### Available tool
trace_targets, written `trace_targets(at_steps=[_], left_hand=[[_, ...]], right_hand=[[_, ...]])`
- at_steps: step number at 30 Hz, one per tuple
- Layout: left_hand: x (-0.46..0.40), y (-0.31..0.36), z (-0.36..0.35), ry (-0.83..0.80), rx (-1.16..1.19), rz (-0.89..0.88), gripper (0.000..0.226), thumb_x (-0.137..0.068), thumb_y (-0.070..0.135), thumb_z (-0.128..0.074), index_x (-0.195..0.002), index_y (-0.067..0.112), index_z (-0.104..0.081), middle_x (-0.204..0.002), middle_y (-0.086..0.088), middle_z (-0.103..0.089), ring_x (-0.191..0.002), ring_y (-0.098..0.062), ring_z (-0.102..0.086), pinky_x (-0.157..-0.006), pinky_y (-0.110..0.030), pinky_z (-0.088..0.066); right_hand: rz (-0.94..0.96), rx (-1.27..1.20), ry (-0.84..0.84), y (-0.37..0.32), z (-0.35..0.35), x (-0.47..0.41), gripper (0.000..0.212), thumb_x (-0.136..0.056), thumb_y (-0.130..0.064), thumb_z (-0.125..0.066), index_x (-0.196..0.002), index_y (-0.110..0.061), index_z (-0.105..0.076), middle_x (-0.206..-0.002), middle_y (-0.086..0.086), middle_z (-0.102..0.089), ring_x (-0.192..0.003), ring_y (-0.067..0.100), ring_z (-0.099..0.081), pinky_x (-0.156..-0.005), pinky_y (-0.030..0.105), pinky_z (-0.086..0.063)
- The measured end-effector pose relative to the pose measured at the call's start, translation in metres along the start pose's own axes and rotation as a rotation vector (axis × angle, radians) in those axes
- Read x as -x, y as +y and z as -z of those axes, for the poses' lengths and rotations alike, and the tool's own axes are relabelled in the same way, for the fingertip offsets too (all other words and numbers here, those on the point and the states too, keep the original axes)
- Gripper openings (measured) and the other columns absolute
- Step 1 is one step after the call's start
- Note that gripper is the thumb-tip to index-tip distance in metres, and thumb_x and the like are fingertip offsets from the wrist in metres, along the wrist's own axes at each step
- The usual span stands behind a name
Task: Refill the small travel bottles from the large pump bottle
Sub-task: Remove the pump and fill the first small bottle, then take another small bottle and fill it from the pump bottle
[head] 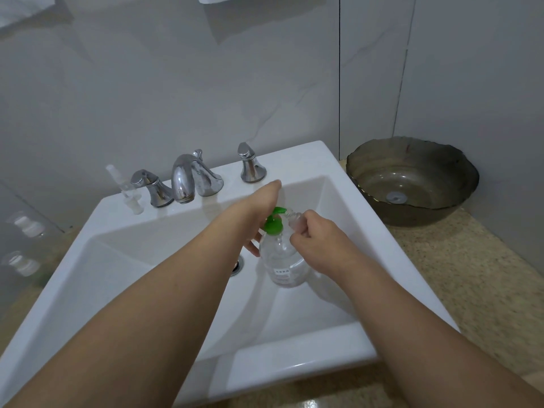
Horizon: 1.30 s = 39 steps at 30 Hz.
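- Pump bottle (282, 260) stands upright in the sink (164, 278), near the drain; clear, looks mostly empty, green pump (274, 223) on top.
- Small bottle (294, 220) pinched in my right hand (316, 245), tilted, mouth at the pump nozzle, just right of it.
- Left hand (262, 207) over the pump w/ straight fingers, ready to press.
- Bowl (412, 178) on the counter holds only a small disc.

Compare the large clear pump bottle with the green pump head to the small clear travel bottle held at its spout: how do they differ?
The large clear pump bottle is far bigger than the small clear travel bottle. The pump bottle stands upright in the white sink; the travel bottle is tilted, in the right hand's grip. The left hand presses the green pump head; the travel bottle shows no cap. Both are transparent.
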State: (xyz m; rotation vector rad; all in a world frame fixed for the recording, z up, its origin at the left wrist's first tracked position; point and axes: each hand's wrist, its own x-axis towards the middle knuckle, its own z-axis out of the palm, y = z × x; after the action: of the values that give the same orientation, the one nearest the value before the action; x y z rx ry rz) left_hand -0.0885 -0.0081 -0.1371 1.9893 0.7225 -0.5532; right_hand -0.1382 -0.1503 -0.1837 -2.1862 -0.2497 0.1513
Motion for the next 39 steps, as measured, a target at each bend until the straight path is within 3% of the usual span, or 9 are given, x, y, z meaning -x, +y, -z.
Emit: trace_targets(at_steps=[4,7,12,18,23,27,31,35,39], left_hand=[[0.009,-0.005,0.016,-0.081,0.197,-0.011,0.092,-0.088,0.082,-0.031,-0.128,0.005,-0.061,-0.122,-0.015,-0.06,-0.128,-0.043,-0.045,-0.101,-0.075,-0.033],[0.013,-0.021,0.018,-0.065,0.269,-0.04,0.084,-0.089,0.082,-0.03,-0.107,0.008,-0.065,-0.135,-0.013,-0.056,-0.132,-0.038,-0.041,-0.11,-0.071,-0.023],[0.025,-0.057,0.022,0.0,0.224,-0.088,0.068,-0.1,0.067,-0.026,-0.12,0.012,-0.059,-0.14,-0.013,-0.054,-0.124,-0.035,-0.045,-0.107,-0.049,-0.032],[0.051,-0.092,0.054,-0.011,0.198,-0.13,0.059,-0.104,0.058,-0.028,-0.127,0.011,-0.057,-0.134,-0.012,-0.057,-0.124,-0.036,-0.053,-0.096,-0.046,-0.036],[0.064,-0.121,0.09,0.042,0.124,-0.163,0.051,-0.105,0.052,-0.036,-0.129,0.013,-0.056,-0.129,-0.008,-0.061,-0.121,-0.034,-0.056,-0.107,-0.05,-0.038],[0.064,-0.146,0.125,0.14,0.108,-0.217,0.037,-0.103,0.039,-0.045,-0.127,0.013,-0.055,-0.123,-0.006,-0.061,-0.102,-0.027,-0.057,-0.085,-0.04,-0.042],[0.054,-0.166,0.159,0.308,0.172,-0.319,0.011,-0.1,0.023,-0.05,-0.103,0.014,-0.055,-0.101,-0.007,-0.057,-0.087,-0.025,-0.05,-0.066,-0.032,-0.037],[0.041,-0.177,0.183,0.451,0.162,-0.432,0.012,-0.098,0.018,-0.05,-0.101,0.018,-0.061,-0.102,0.002,-0.059,-0.084,-0.017,-0.055,-0.068,-0.027,-0.04],[0.02,-0.18,0.197,0.63,0.007,-0.501,0.036,-0.096,0.018,-0.047,-0.13,0.022,-0.059,-0.128,0.003,-0.057,-0.123,-0.02,-0.047,-0.09,-0.032,-0.044]], right_hand=[[-0.087,-0.152,0.068,0.002,0.001,0.007,0.007,-0.084,-0.024,-0.055,-0.088,-0.02,-0.052,-0.085,-0.005,-0.058,-0.08,0.019,-0.057,-0.072,0.033,-0.045],[-0.136,-0.248,0.163,-0.002,0.003,0.014,0.005,-0.082,-0.025,-0.055,-0.087,-0.022,-0.053,-0.087,-0.006,-0.059,-0.079,0.018,-0.057,-0.073,0.033,-0.046],[-0.142,-0.241,0.256,-0.022,0.005,0.026,0.006,-0.083,-0.027,-0.055,-0.082,-0.026,-0.049,-0.083,-0.01,-0.056,-0.069,0.01,-0.054,-0.054,0.028,-0.037],[-0.075,-0.299,0.245,-0.056,-0.022,0.053,0.008,-0.084,-0.029,-0.056,-0.083,-0.022,-0.053,-0.083,-0.005,-0.059,-0.066,0.01,-0.054,-0.05,0.023,-0.037],[-0.088,-0.39,0.195,-0.084,-0.059,0.059,0.003,-0.082,-0.021,-0.056,-0.082,-0.021,-0.052,-0.082,-0.007,-0.059,-0.069,0.012,-0.054,-0.058,0.028,-0.039],[-0.102,-0.508,0.1,-0.107,-0.097,0.055,0.006,-0.082,-0.018,-0.057,-0.087,-0.021,-0.056,-0.083,-0.002,-0.06,-0.068,0.015,-0.056,-0.063,0.028,-0.046],[-0.113,-0.58,-0.011,-0.132,-0.13,0.04,0.009,-0.083,-0.021,-0.059,-0.09,-0.027,-0.058,-0.085,-0.004,-0.058,-0.072,0.018,-0.055,-0.067,0.031,-0.044],[-0.103,-0.59,-0.056,-0.146,-0.151,0.018,0.009,-0.085,-0.02,-0.058,-0.092,-0.025,-0.057,-0.08,-0.006,-0.056,-0.067,0.016,-0.052,-0.059,0.025,-0.041],[-0.11,-0.581,-0.102,-0.15,-0.166,-0.007,0.009,-0.086,-0.017,-0.057,-0.093,-0.023,-0.056,-0.077,-0.004,-0.054,-0.063,0.015,-0.05,-0.048,0.016,-0.039]])
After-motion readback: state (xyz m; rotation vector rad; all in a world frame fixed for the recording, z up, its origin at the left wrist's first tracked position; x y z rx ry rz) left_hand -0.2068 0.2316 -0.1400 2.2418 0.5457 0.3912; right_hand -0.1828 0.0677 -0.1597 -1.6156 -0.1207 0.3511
